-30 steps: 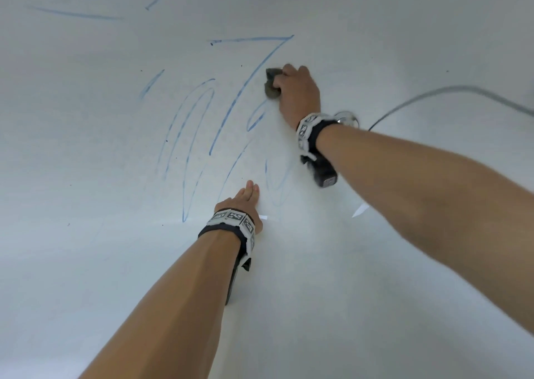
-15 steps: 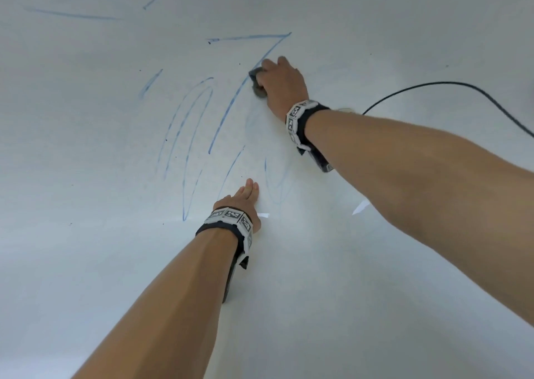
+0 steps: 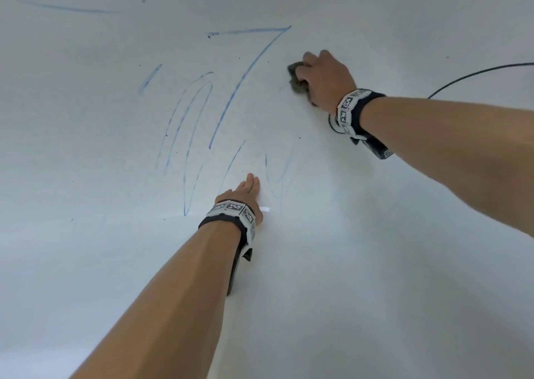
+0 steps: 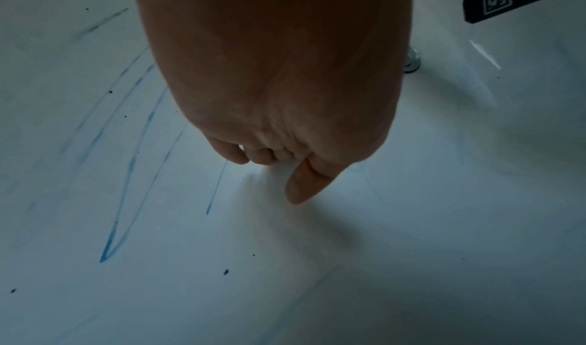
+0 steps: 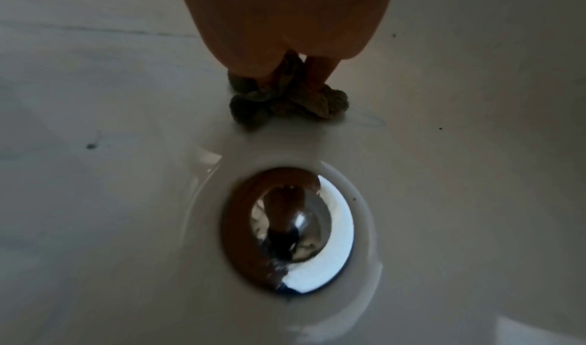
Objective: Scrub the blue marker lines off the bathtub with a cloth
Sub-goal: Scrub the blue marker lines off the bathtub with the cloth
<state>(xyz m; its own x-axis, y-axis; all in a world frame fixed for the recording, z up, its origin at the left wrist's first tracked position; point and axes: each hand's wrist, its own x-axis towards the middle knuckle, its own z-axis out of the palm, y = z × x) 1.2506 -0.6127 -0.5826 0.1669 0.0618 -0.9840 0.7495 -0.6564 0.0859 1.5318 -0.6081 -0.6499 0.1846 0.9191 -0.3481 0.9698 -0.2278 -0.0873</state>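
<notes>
Blue marker lines (image 3: pixel 248 72) run across the white bathtub (image 3: pixel 346 263) wall, with loops (image 3: pixel 190 135) further left and faint strokes (image 3: pixel 277 173) near my left hand. My right hand (image 3: pixel 323 75) grips a crumpled grey-brown cloth (image 3: pixel 297 80) and presses it on the tub just right of the long diagonal line. In the right wrist view the cloth (image 5: pixel 285 99) bunches under my right hand (image 5: pixel 288 57). My left hand (image 3: pixel 248 190) rests flat on the tub with straight fingers, and my left hand (image 4: pixel 279 165) shows the same in the left wrist view beside blue lines (image 4: pixel 126 175).
A chrome drain (image 5: pixel 295 230) sits in the tub directly below my right wrist; its edge shows in the head view as the drain (image 3: pixel 335 125). A black cable (image 3: pixel 474 75) curves in from the right. More blue strokes (image 3: pixel 72 8) lie at the top left. Small dark specks dot the surface.
My right hand has slid the cloth to the right, off the long diagonal line. The short blue strokes below that line have faded. My left hand has stayed put.
</notes>
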